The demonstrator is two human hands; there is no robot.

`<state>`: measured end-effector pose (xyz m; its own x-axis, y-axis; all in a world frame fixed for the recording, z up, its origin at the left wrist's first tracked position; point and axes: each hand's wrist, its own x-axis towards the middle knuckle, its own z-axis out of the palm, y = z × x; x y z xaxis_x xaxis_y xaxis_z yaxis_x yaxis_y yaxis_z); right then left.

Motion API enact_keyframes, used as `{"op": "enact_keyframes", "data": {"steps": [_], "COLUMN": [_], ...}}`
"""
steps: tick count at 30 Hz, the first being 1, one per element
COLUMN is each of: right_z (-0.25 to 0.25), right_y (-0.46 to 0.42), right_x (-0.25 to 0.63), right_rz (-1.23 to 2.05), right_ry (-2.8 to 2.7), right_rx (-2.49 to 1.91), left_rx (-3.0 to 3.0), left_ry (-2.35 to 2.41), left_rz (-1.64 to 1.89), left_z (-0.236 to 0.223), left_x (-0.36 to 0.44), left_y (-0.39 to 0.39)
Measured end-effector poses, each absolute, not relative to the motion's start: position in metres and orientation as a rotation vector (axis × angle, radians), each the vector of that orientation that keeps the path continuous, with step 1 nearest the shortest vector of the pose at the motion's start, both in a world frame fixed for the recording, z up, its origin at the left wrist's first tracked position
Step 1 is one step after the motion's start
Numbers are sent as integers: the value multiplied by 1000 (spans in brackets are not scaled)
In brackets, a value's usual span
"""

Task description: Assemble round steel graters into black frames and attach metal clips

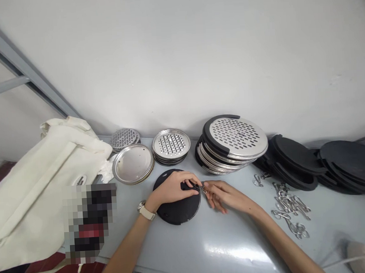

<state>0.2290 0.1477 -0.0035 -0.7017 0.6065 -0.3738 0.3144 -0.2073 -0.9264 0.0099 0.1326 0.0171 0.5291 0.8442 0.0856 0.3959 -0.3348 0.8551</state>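
Observation:
A round black disc [181, 210] with a thin metal rim lies on the table in front of me. My left hand [176, 187] rests over its upper right part, forefinger and thumb closing on a small metal wire clip [204, 190] at the disc's right edge. From the right, my right hand [223, 194] pinches the same clip between thumb and forefinger, its other fingers curled beneath. The fingertips partly hide the clip and its exact fit on the disc.
Behind the disc stand a stack of plain metal discs [133, 163], smaller grater discs [171, 144] and large grater discs [240, 136]. To the right lie black discs [299, 156] and loose wire clips [290, 204]. A cream bag [48, 173] covers the left side.

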Motion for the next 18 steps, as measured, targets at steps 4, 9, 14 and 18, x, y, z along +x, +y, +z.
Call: {"op": "enact_keyframes", "data": {"steps": [4,9,14,18], "right_z": [-5,-2,-1,-2], "right_y": [148,148,147,148], "right_x": [230,228,229,231], "right_rz": [2010,2013,2014,2011], "right_ry": [-1832,-1817,-1845,-1887], "right_rx": [-1052,-1064,-1038,-990], "left_rx": [1935,1939,1934,1942], "left_ry": [1019,1014,1010,1017], "left_rz": [679,685,685,679], "left_z": [16,15,15,17], "left_x": [10,10,10,10], "left_y": [132,133,133,133]}}
